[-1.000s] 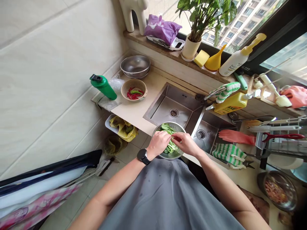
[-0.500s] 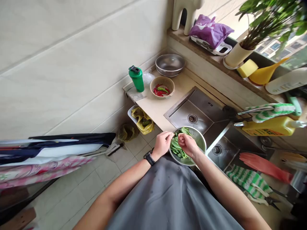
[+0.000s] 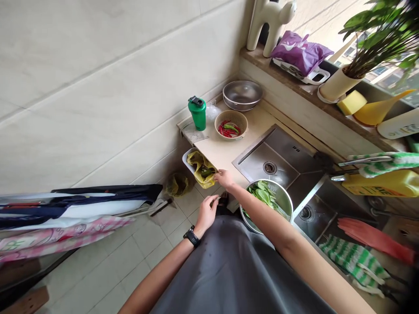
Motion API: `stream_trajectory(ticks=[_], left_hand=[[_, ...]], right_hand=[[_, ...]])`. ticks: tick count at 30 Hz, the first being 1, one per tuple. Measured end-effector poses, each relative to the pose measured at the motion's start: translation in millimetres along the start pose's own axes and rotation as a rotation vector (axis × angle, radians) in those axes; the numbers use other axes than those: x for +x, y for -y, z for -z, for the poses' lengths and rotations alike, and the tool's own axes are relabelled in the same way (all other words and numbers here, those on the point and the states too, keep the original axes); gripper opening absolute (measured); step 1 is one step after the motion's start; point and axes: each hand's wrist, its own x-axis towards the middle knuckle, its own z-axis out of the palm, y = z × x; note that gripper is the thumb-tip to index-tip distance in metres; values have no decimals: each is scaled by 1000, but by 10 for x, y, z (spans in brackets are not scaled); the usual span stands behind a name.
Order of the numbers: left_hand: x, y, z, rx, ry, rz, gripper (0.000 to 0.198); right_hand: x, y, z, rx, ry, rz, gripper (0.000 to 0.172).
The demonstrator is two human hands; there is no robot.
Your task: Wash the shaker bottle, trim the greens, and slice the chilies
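Observation:
A steel colander (image 3: 285, 201) of green leaves (image 3: 262, 195) rests on the sink's front edge. My right arm crosses over it to the left. My right hand (image 3: 224, 178) hovers at the rim of a small white bin lined with a yellow bag (image 3: 200, 165), which hangs at the counter's end. Its fingers are drawn together, and what they hold is too small to make out. My left hand (image 3: 207, 213), with a black watch at the wrist, is below the counter edge. Its curled fingers pinch a small green scrap (image 3: 214, 201).
A double steel sink (image 3: 275, 153) lies behind the colander. On the counter stand a basket of red and green chillies (image 3: 231, 126), a steel bowl (image 3: 242, 93) and a green bottle (image 3: 197, 113). Pink gloves (image 3: 373, 235) and striped cloths lie to the right. Folded fabric is on the floor to the left.
Both hands have left the colander of leaves. My right hand has reached left to the yellow-bag bin, and my left hand has dropped below the counter edge. The view has swung left.

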Motion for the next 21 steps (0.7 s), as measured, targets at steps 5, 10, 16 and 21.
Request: stream_trajectory(ticks=[5, 10, 16, 21], left_hand=[[124, -264, -239, 55, 156, -226, 17], [207, -729, -853, 251, 441, -605, 19], [222, -859, -1428, 509, 684, -800, 15], [278, -704, -1302, 544, 645, -774, 19]], right_hand=[[-529, -406, 1011, 266, -200, 21, 28], [-1393, -1013, 2054, 150, -632, -20, 28], [-2012, -1368, 2129, -499, -561, -72, 22], [-2046, -1324, 1909, -1007, -366, -197, 25]])
